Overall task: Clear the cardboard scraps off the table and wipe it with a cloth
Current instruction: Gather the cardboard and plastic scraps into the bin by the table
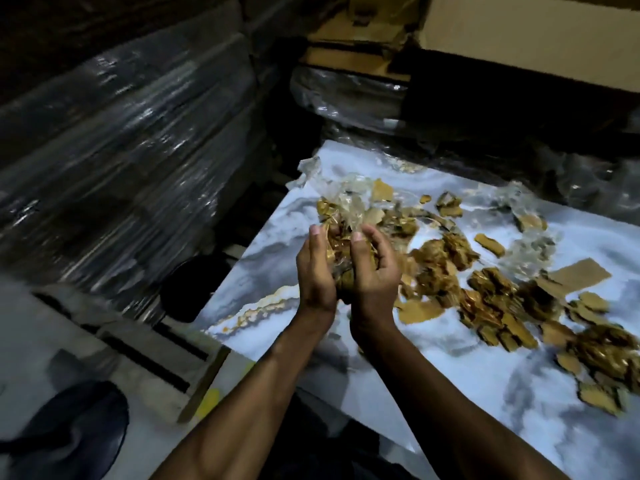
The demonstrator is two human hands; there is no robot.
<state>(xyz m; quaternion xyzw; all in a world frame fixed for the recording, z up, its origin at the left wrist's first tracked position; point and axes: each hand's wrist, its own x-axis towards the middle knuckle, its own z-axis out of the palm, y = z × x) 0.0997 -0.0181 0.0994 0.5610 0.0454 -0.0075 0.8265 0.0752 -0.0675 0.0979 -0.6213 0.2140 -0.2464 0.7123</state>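
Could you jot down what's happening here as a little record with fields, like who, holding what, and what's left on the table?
doer: a person, bare hands
left hand: cupped around scraps
right hand: cupped around same bundle
bundle: cardboard scraps and clear plastic film
table: marble pattern
loose scraps: many remain on the table, right of the hands
cloth: none visible
wiping: not started

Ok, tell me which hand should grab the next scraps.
Probably the right hand: the remaining cardboard scraps lie on its side of the table. Both hands now cup one bundle, left hand farther away.
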